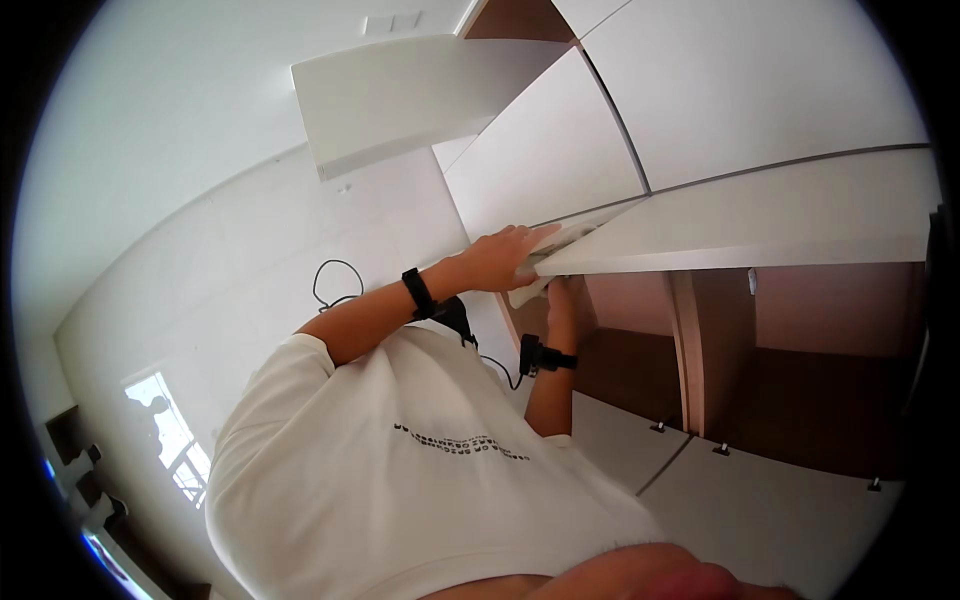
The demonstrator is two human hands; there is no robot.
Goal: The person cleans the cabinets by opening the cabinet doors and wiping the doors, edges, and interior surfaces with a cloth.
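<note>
- Reaching to the narrow end of a long white board in the head view, both hands meet around a pale piece, perhaps cloth or paper; it is too unclear to name.
- The left hand has its fingers stretched out over the board's end, with the thumb lower, close to the pale piece. Whether thumb and palm close on anything, I cannot tell.
- The right hand is raised from below, beneath the board's edge and just beside the pale piece. Its fingertips are hidden, so its grip cannot be told either.
- The pale piece pokes out between the two hands at the board's end, in front of the open cupboard; the rest of it is covered.
- As for what is done, the cupboard already stands open, with two compartments exposed and hinges showing along their lower edge. The white doors beyond the board are shut.
- As for what is left, the work looks underway rather than finished, since both hands are at the board's end and the pale piece is not set aside. How much of the board has been dealt with, its plain surface does not show.
</note>
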